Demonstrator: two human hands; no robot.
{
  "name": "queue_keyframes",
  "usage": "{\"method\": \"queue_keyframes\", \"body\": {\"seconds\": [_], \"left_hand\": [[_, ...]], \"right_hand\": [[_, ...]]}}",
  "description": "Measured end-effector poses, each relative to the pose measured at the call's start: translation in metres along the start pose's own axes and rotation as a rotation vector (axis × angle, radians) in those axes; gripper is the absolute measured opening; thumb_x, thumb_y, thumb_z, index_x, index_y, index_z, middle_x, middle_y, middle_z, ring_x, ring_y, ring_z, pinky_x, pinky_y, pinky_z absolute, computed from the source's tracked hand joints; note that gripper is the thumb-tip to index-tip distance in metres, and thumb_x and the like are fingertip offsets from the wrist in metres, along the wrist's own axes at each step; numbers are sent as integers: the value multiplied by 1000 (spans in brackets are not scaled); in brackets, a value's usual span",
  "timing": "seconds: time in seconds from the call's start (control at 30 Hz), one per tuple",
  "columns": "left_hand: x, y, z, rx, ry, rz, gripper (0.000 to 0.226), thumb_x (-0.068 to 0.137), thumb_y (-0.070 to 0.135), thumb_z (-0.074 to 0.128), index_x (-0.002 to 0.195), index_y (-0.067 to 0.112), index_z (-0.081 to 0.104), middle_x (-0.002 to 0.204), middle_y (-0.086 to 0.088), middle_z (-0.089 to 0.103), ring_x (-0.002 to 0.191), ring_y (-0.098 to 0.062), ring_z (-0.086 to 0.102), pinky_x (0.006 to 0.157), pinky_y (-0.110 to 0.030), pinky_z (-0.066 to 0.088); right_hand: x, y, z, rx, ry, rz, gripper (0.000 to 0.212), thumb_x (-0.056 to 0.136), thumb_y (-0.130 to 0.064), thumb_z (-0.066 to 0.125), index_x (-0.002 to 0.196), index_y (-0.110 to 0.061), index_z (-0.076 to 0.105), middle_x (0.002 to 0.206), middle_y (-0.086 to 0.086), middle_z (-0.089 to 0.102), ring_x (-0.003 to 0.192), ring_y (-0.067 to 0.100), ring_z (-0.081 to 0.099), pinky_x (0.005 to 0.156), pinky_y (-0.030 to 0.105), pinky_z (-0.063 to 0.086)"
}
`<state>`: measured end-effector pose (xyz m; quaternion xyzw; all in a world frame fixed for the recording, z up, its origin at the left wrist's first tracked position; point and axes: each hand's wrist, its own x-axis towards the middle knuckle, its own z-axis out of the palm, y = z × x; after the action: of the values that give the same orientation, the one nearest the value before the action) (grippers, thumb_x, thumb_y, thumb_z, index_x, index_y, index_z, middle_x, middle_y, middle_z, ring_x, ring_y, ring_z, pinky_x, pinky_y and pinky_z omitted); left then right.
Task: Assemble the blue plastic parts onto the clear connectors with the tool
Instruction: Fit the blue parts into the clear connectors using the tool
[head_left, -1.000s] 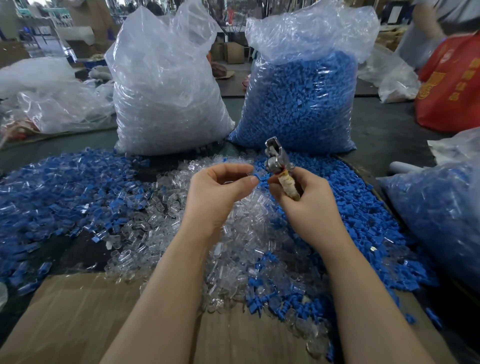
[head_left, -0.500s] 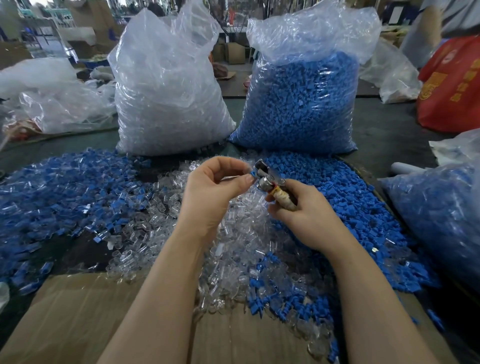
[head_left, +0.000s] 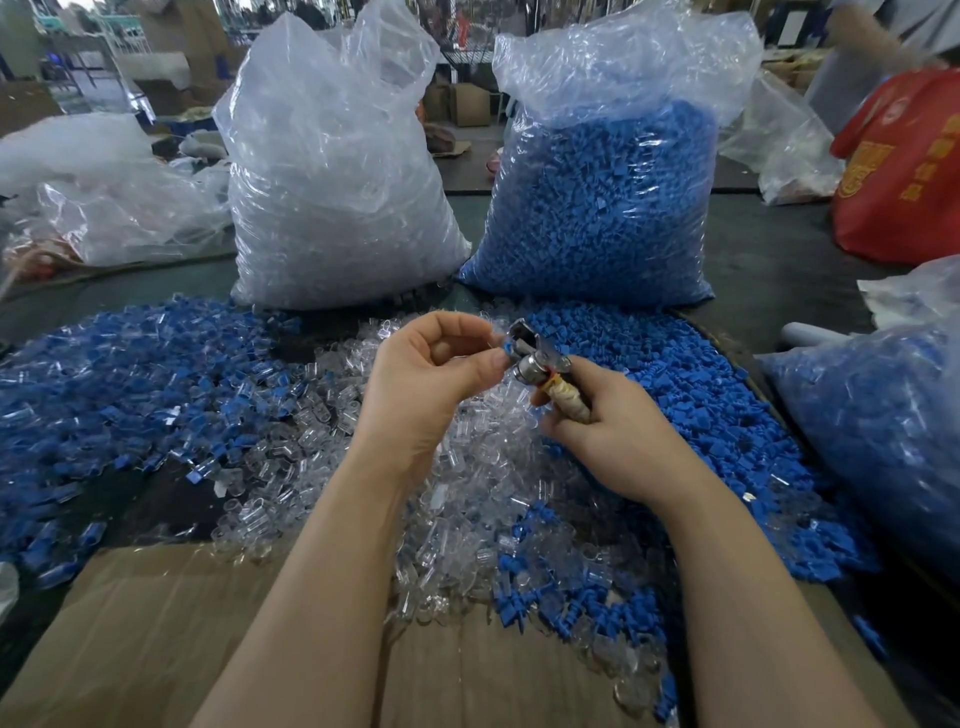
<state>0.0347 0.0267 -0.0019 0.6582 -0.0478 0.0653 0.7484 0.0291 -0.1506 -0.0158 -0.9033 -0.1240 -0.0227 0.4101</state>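
Dark worktable (head_left: 769, 270) in a cluttered workshop carries heaps of small moulded pieces, and above its middle the left hand (head_left: 421, 384) pinches a small blue plastic part (head_left: 505, 347) between thumb and forefinger, its other fingers curled, holding it against the metal head of the tool (head_left: 540, 364); whether a clear piece sits with it cannot be told. The right hand (head_left: 618, 436) is wrapped round the tool's handle, which is bound in pale tan tape, below a shiny steel cylinder and a flat angular tip. Directly beneath the hands lies a glassy pile of clear connectors (head_left: 467, 499), short rounded tubes; loose blue parts (head_left: 701, 395), matte and blocky, spread to the right of it, and a mixed blue-and-clear heap (head_left: 119, 384) lies to the left. A flat brown cardboard sheet (head_left: 156, 639) covers the near edge. Behind stand two crinkled transparent sacks, the clear-filled bag (head_left: 332, 208) beside the blue-filled bag (head_left: 602, 208), with another bag of blue pieces (head_left: 883, 431) at right. A red bag (head_left: 904, 171) far right bears yellow characters, too blurred to read
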Motion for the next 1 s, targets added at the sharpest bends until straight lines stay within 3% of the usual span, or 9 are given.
{"method": "queue_keyframes", "body": {"seconds": [0.47, 0.67, 0.73, 0.8, 1.0], "left_hand": [[0, 1, 1, -24, -1, 6, 28, 78, -9, 73, 97, 12, 69, 83, -1, 76, 79, -11, 71, 71, -20, 56], [0, 1, -3, -32, -17, -84, 26, 82, -5, 70, 98, 15, 74, 89, -2, 76, 85, -13, 71, 78, -23, 57], [3, 0, -8, -118, 63, -161, 20, 85, -2, 67, 102, 8, 73, 87, -5, 75, 81, -13, 72, 77, -22, 58], [7, 1, -17, -287, 193, -250, 14, 88, 4, 65, 101, 3, 70, 83, -6, 73, 75, -13, 71, 74, -24, 60], [10, 2, -61, -941, 528, -309, 15, 95, 17, 61, 83, 9, 65, 67, -2, 71, 62, -10, 71, 79, -27, 60]], "right_hand": [[-1, -2, 4, -134, 103, -4, 15, 79, -8, 53, 87, -19, 60, 73, 3, 63, 67, 24, 55, 61, 46, 50], [1, 1, 8, -196, 96, -1, 14, 80, -15, 53, 91, -22, 56, 76, 0, 62, 70, 23, 54, 62, 43, 49], [3, 5, 8, -251, 136, 35, 6, 80, -19, 53, 81, -23, 49, 70, -2, 56, 64, 20, 50, 52, 36, 38], [4, 10, 6, -354, 171, 102, 15, 81, -23, 52, 74, -23, 40, 67, -3, 51, 60, 17, 45, 48, 32, 26], [4, 20, 3, -582, 248, 277, 23, 83, -25, 56, 71, -22, 37, 68, -2, 48, 56, 17, 42, 47, 28, 22]]}}
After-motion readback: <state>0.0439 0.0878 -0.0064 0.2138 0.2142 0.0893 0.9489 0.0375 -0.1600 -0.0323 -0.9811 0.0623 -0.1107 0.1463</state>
